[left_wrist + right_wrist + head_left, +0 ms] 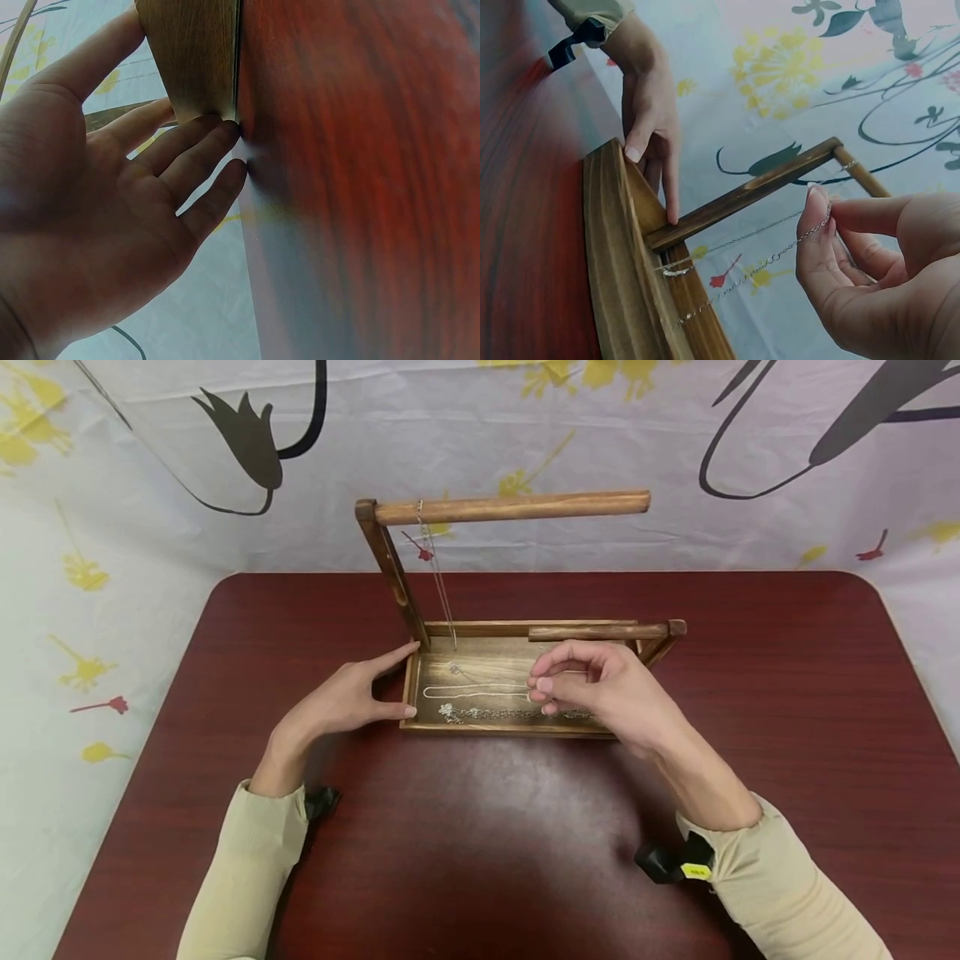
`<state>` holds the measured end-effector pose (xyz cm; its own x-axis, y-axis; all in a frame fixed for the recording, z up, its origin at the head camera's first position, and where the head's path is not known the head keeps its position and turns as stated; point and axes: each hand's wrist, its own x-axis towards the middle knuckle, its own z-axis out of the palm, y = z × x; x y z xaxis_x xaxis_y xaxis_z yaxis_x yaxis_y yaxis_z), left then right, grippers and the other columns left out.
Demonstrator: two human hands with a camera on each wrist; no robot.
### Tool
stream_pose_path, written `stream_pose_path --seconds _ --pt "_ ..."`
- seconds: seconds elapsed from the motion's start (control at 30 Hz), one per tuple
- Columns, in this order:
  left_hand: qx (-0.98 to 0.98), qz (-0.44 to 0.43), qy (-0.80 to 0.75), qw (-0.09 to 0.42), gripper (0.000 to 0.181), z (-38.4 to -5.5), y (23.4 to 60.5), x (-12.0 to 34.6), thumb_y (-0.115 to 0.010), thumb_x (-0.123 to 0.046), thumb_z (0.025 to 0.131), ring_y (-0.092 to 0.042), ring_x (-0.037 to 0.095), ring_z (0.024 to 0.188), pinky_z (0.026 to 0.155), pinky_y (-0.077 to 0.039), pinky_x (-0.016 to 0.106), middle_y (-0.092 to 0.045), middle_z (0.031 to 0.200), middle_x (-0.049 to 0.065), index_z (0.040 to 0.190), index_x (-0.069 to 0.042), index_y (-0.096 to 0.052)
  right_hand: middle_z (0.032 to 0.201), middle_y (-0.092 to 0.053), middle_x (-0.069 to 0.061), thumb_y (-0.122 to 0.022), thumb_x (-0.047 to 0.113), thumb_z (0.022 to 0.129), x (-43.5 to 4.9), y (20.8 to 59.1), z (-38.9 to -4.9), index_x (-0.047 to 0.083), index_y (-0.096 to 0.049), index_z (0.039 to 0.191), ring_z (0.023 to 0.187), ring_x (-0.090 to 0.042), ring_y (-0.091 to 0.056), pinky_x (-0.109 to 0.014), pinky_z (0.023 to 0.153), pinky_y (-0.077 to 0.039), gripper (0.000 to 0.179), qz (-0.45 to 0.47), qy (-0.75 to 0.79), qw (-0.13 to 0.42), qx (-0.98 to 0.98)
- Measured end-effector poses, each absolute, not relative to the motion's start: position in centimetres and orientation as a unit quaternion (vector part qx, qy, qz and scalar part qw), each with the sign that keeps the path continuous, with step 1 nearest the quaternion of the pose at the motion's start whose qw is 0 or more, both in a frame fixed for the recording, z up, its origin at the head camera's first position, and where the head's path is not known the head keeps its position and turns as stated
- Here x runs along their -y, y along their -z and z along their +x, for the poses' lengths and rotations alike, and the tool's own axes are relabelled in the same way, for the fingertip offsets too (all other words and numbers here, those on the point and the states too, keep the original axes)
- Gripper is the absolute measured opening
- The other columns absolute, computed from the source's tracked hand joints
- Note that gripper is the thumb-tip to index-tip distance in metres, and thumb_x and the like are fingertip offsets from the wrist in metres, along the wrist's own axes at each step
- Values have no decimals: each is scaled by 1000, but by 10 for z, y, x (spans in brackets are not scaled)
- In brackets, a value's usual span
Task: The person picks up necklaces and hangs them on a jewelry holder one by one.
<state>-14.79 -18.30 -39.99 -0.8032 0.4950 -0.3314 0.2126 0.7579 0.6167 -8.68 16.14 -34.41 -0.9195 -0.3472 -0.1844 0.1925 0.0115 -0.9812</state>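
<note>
A wooden jewelry stand with a shallow tray sits on the table. My left hand rests at the tray's left end, thumb and fingers fairly straight along its wall. Over the tray's right part, my right hand pinches a fine silver chain necklace between thumb and fingertips; the chain slants down to the tray in the right wrist view. Another necklace hangs from the left end of the upper bar. In the tray lie a plain chain and a chunkier one with a flower-like ornament.
A lower, shorter bar on a post stands at the stand's right, just behind my right hand. The dark red table reaches back to a patterned cloth. Each wrist wears a black device.
</note>
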Motion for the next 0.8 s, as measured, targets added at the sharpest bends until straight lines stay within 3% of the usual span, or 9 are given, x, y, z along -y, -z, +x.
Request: stream_pose_path --seconds 0.23,0.53,0.8 --pt "-904 198 -290 245 91 -148 400 183 -78 -42 86 -35 30 143 108 -36 53 -29 161 4 158 -39 -22 106 -72 -16 -69 -1 91 -163 335 -88 -1 -69 105 93 -23 -72 -37 79 -58 15 -72 720 177 -667" --pt "-902 201 -294 243 91 -148 400 184 -77 -46 85 -34 28 143 108 -36 53 -29 161 2 158 -38 -23 111 -72 -19 -66 -8 91 -165 318 -92 -5 -69 115 98 -29 -71 -40 83 -56 25 -133 738 162 -641" --pt "-903 198 -291 246 91 -148 399 183 -78 -43 86 -34 29 143 109 -36 53 -29 161 2 158 -38 -23 108 -73 -18 -69 -15 84 -166 309 -96 -6 -70 110 94 -28 -72 -42 81 -56 27 -164 744 135 -633"
